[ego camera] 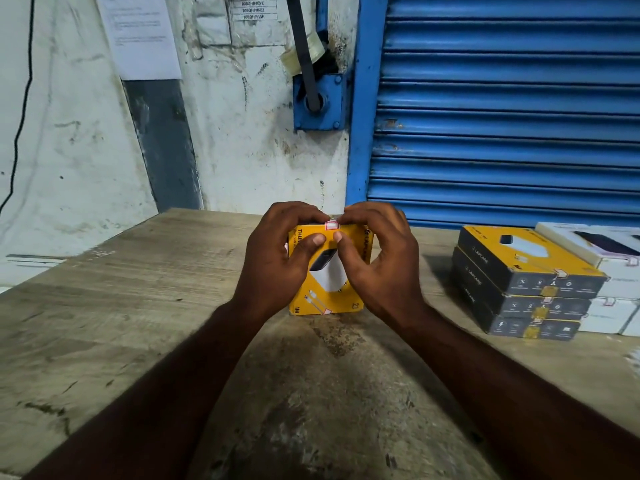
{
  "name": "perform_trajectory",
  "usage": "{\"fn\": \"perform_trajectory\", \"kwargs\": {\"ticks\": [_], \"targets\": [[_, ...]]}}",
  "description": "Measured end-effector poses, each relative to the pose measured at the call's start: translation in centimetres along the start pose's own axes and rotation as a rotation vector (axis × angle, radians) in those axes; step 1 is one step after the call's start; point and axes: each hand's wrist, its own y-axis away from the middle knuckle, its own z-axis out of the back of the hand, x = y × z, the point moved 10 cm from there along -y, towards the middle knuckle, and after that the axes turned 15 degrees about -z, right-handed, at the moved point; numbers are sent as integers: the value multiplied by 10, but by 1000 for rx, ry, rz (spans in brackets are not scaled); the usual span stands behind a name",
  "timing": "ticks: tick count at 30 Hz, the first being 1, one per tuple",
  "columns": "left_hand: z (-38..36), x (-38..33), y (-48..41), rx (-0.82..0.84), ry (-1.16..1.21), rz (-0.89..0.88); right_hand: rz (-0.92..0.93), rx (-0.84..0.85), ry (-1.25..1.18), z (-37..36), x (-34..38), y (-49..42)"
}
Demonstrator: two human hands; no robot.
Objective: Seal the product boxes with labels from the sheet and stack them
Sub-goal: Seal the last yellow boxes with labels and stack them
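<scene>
The yellow box (pixel 329 271) is standing upright on the wooden table (pixel 104 323). The left hand (pixel 277 258) and right hand (pixel 381 261) are gripping it and hiding its sides, thumbs pressing below the label (pixel 331 224). To the right, a stack (pixel 519 282) is sitting before white boxes (pixel 616 268), which the frame is cutting off, under a blue shutter (pixel 502 116).

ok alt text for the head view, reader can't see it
A person's left hand and right hand grip a yellow product box standing on a wooden table, thumbs just below a small label on its top edge. To the right is a stack of three black-and-yellow boxes beside white boxes; a blue shutter is behind.
</scene>
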Motion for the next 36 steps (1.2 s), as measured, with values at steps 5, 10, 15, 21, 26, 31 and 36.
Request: {"fn": "perform_trajectory", "kwargs": {"ticks": [5,10,15,21,26,31,36], "targets": [[-1,3,2,-7,7,21,-1,4,6,-1,0,2],[0,1,2,-18,8,26,-40,-25,4,0,-4,0],[-1,2,1,-20,7,40,-27,-40,-30,3,-2,-1],[-1,3,2,-26,-13,51,-3,-17,-16,0,1,0],[-1,0,1,-27,-14,33,-12,-21,-30,0,0,0],[-1,-2,0,-32,-9,13,4,-30,-16,0,2,2],[-4,1,3,-35,13,41,18,-52,15,2,1,4]]}}
